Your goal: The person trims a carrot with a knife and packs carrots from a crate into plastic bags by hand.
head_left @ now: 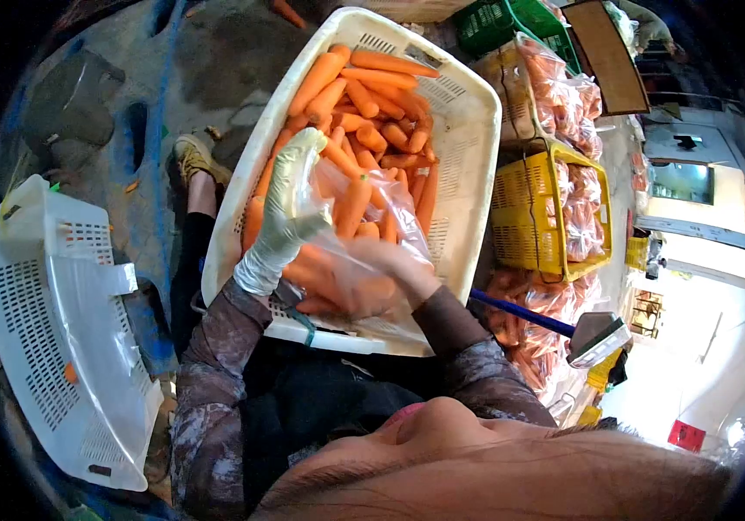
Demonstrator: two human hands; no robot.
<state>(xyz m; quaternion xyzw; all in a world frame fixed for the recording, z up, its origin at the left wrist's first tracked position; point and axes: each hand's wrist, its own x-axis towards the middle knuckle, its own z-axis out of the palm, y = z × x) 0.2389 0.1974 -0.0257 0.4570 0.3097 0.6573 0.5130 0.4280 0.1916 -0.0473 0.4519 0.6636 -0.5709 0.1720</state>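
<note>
My left hand (pixel 281 213), in a pale, thin glove, has the edge of a clear plastic bag (pixel 407 213) between its thumb and raised fingers. Carrots (pixel 353 204) show through and around the film; which of them lie inside the bag I cannot tell. My bare right hand (pixel 394 265) is at the bag's near side, smeared by motion, and its fingers are hard to make out. Both hands are over a large white crate (pixel 468 187) holding many loose carrots (pixel 372 104), heaped toward its far end.
On the left stands a white slotted crate (pixel 34 321) with plastic film (pixel 108 339) over its side. To the right are a yellow crate (pixel 524 213) of bagged carrots (pixel 582 213), a green crate (pixel 485 26) and a blue-handled tool (pixel 524 314). A shoe (pixel 194 159) rests beside the crate.
</note>
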